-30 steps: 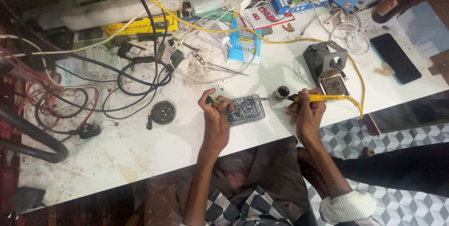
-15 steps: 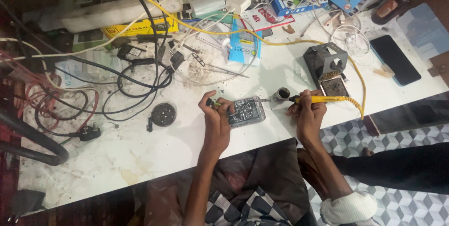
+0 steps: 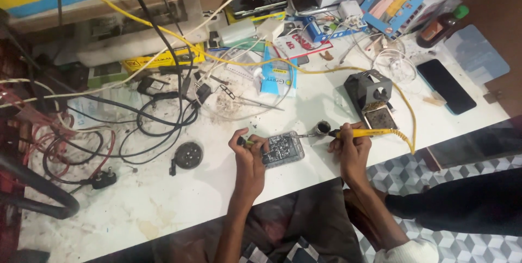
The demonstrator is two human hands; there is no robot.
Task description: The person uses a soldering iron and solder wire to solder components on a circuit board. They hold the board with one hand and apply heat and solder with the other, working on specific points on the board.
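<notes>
A small grey circuit board [image 3: 283, 150] lies on the white worktable [image 3: 163, 197] near its front edge. My left hand [image 3: 249, 151] rests at the board's left side and pinches a small thin tool with a yellow-green tip [image 3: 248, 143]. My right hand [image 3: 350, 146] grips a yellow-handled soldering iron [image 3: 361, 132]. Its metal tip points left, between the board's right edge and a small round dark tin [image 3: 322, 127]. A yellow cord [image 3: 409, 116] runs from the iron's handle up and across the table.
A dark soldering iron stand [image 3: 370, 97] sits right of the tin. A black phone [image 3: 446, 86] lies at the far right. Black and red cables [image 3: 147, 121], a round black disc [image 3: 188, 155], a plug [image 3: 103, 178], boxes and packets crowd the back and left.
Both hands stay in nearly the same place; the soldering iron's tip has barely shifted beside the board.
</notes>
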